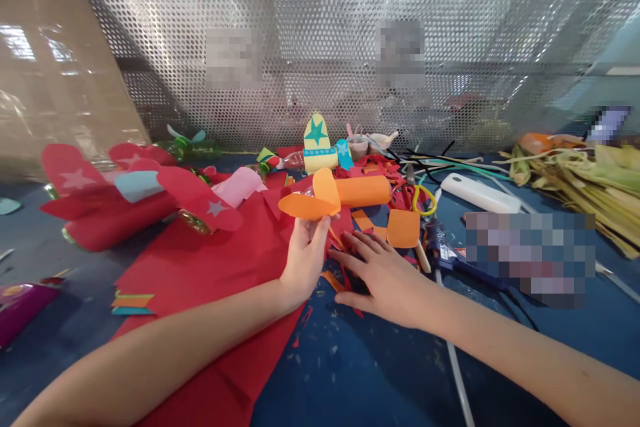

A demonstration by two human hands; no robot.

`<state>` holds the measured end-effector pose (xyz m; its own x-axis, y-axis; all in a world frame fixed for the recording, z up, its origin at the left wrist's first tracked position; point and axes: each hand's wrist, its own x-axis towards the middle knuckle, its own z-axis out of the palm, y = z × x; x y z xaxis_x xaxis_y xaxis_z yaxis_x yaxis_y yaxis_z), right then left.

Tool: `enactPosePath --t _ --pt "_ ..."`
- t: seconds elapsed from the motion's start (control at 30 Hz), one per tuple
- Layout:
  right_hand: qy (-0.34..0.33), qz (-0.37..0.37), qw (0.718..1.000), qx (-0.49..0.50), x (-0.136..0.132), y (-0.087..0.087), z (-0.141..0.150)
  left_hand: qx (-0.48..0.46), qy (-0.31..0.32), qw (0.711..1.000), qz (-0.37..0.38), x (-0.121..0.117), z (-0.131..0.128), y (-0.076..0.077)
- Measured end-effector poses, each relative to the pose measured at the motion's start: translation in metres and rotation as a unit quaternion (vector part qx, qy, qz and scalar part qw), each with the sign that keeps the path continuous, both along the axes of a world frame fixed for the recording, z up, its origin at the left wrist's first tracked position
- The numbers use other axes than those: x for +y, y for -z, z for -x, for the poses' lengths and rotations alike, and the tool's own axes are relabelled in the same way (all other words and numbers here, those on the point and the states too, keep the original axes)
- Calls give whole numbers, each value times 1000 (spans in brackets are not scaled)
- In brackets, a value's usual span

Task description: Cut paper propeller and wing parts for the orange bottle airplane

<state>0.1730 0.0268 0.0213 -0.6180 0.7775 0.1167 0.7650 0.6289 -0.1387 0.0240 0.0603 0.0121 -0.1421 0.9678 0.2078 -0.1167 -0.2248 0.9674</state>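
My left hand pinches an orange paper toy airplane by its tail end, holding it above the table. Rounded orange fins stand at that end, and a tube-shaped body reaches to the right. With fingers spread, my right hand is low over the table among orange and red paper scraps. Beyond its fingertips lies a rounded orange paper piece. A large sheet of red paper spreads under my left forearm.
Red toy airplanes stand at the left. A blue glue gun, yellow-handled scissors and a white case lie right. Dried husks are farther right. A perforated metal panel rises behind; cardboard leans left.
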Motion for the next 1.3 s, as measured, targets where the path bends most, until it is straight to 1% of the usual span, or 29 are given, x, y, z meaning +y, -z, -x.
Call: enactPosePath --t 0.1,0.17,0.3,0.5,0.67,0.83,0.97,1.03,1.2,1.3 --pt "-20 -19 999 16 -5 9 8 -8 14 1000 -5 1 0 4" --pt "-40 -30 998 27 -6 12 8 -21 21 1000 -7 2 -1 6" --pt "-59 -34 997 38 -3 10 -1 -32 22 999 -3 3 -2 8" --pt "-57 -37 995 78 9 4 -18 -28 32 999 -2 3 -2 4" --pt "-32 -42 993 104 5 4 -18 -23 36 999 -3 3 -2 2" --pt "-32 -57 995 80 -6 9 -5 -21 40 999 1 3 -1 2" --pt "14 -93 994 56 -10 10 -3 -21 43 999 3 5 -1 3" --pt "25 -98 994 49 -9 8 -4 -22 44 999 5 5 -1 4" --pt "9 -90 996 29 -6 4 -4 -22 48 999 9 4 -2 4" --pt "8 -82 997 13 -6 7 -3 -16 49 999 8 4 -2 3"
